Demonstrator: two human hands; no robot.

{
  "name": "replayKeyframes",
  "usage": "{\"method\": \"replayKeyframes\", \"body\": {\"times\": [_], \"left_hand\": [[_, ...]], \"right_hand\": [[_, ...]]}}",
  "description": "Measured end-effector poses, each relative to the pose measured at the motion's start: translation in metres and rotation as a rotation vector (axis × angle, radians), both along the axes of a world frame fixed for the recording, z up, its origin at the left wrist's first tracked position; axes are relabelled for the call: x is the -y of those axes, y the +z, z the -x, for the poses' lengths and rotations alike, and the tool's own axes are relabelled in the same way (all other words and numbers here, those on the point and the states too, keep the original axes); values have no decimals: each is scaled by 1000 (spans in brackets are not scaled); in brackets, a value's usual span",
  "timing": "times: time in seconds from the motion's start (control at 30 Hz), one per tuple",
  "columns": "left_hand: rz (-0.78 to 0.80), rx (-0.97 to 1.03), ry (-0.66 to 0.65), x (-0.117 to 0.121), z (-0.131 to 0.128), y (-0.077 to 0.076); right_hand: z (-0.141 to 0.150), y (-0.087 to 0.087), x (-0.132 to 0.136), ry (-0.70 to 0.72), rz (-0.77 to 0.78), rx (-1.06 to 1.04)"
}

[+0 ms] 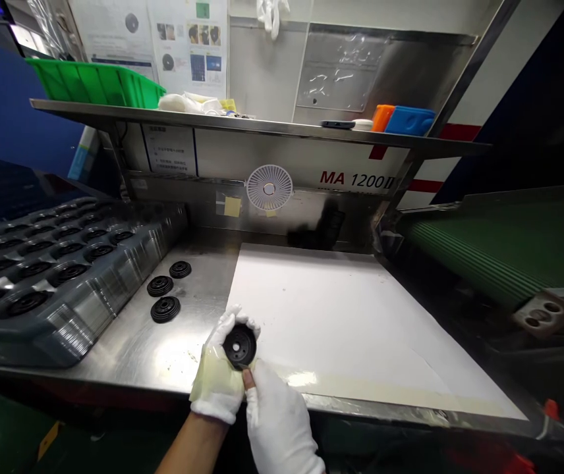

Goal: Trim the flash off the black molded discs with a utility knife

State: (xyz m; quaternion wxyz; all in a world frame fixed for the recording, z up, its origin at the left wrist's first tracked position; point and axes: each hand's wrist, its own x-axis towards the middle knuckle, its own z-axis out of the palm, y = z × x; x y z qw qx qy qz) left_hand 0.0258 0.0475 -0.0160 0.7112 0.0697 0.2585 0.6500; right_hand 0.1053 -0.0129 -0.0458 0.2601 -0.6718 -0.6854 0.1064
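My left hand (220, 372), in a white glove with a yellowish wrap, is closed around a black pulley (246, 342), a round grooved part with a centre hole. It is held tilted up over the front of the steel bench. My right hand (279, 415), also white-gloved, is curled just below it, with a bare thumb tip against the pulley's lower edge. Something small and thin may be pinched there, but the fingers hide it. To the left, three similar black pulleys (165, 309) lie on the metal surface.
Stacked clear plastic trays (109, 289) with many black parts fill the left side. A white sheet (331, 316) covers the bench's right part. Behind stand a small white fan (269, 188) and a shelf (262, 126) bearing a green bin (99, 84). A green conveyor (489, 237) is at right.
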Motion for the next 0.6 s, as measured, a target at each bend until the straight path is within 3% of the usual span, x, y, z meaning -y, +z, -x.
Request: {"method": "replayKeyframes", "body": {"times": [0.17, 0.5, 0.6], "left_hand": [[37, -2, -248, 0, 11, -2], [-54, -103, 65, 3, -4, 1], [-72, -108, 23, 4, 3, -2]], "right_hand": [[-12, 6, -3, -2, -9, -26], [3, -8, 3, -59, -33, 42], [4, -2, 1, -29, -28, -6]]}}
